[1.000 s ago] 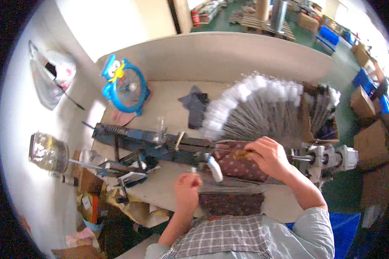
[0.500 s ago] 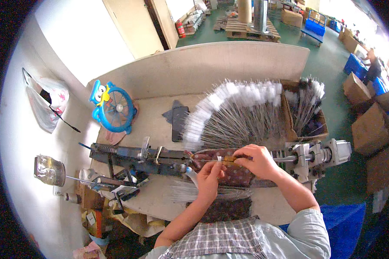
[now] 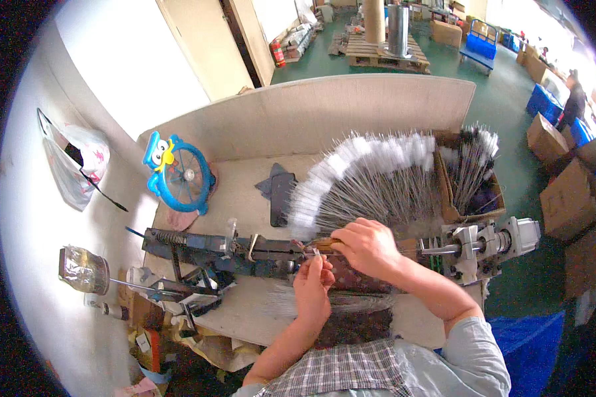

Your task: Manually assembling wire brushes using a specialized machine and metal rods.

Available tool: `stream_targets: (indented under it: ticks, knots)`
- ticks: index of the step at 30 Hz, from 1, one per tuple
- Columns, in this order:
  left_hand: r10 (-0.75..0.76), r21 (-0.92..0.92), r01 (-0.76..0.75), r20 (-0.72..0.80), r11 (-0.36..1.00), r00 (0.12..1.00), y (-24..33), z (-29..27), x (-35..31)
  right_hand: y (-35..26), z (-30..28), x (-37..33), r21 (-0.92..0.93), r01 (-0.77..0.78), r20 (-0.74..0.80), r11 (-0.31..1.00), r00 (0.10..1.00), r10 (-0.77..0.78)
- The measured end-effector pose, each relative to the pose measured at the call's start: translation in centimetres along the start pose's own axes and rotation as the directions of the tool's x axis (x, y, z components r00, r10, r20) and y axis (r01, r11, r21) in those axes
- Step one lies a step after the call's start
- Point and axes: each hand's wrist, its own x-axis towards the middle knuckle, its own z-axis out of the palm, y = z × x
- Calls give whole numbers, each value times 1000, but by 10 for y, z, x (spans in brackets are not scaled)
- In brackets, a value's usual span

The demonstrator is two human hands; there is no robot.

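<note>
Over the dark, long bench fixture (image 3: 265,250), my left hand (image 3: 313,288) is closed in a pinch on a small white piece (image 3: 316,254). My right hand (image 3: 371,250) grips a small tool with a yellow-brown handle (image 3: 326,244); its working end is too small to make out. Both hands meet at the fixture's right end, close together. Beneath them lies a dark reddish-brown spotted cloth (image 3: 361,279). Behind them, many thin wire stems with fluffy white tips (image 3: 377,153) fan out across the bench. Loose thin wires (image 3: 361,302) lie nearer me.
A carton (image 3: 446,192) of dark-tipped and white-tipped stems stands right of the fan of stems. A metal shaft assembly (image 3: 470,243) sits at the bench's right end. A black phone (image 3: 283,202) and a blue duck-shaped fan (image 3: 207,177) are left. A low panel (image 3: 324,109) bounds the back.
Both hands have moved left toward the fixture's end, the right hand carrying the brown-handled tool and the left the white piece. The whole view has shifted slightly.
</note>
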Motion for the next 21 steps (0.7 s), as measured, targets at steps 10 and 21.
stream_targets:
  ticks: [10,21]
  knots:
    - [43,106,-55,117,993,992,-7,-18,10,-13,6,12,128,-246,265,961,942,206]
    - [-10,-243,22,47,970,999,-9,-14,16,-32,13,4,31,-62,78,998,995,59]
